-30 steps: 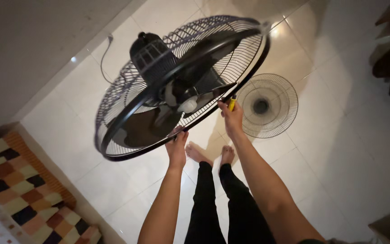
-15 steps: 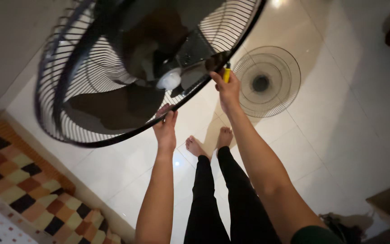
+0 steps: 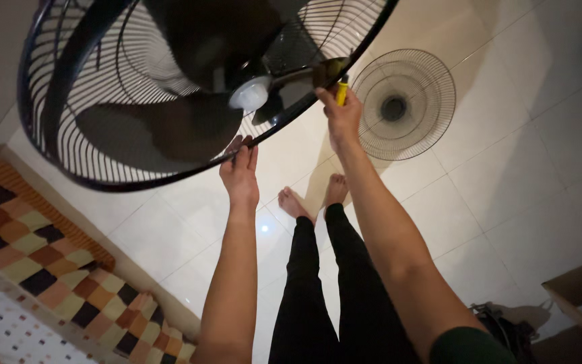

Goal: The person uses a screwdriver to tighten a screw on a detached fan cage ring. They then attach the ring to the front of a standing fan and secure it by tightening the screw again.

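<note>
While hands (image 3: 239, 172) grip fan (image 3: 170, 87), grille (image 3: 404, 104) lies on tiles (image 3: 506, 168).

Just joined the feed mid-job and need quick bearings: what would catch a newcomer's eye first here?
The large black wire-caged fan head, blades exposed, fills the upper left, tilted toward the camera. The left hand grips its lower rim, while the right hand holds a yellow-handled tool at the rim further right. A detached round wire fan grille lies flat on the glossy white tile floor beyond the bare feet.

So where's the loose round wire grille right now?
In the head view, the detached fan grille lies flat on the white tiled floor, upper right, just beyond the right hand and its yellow-handled tool.
</note>
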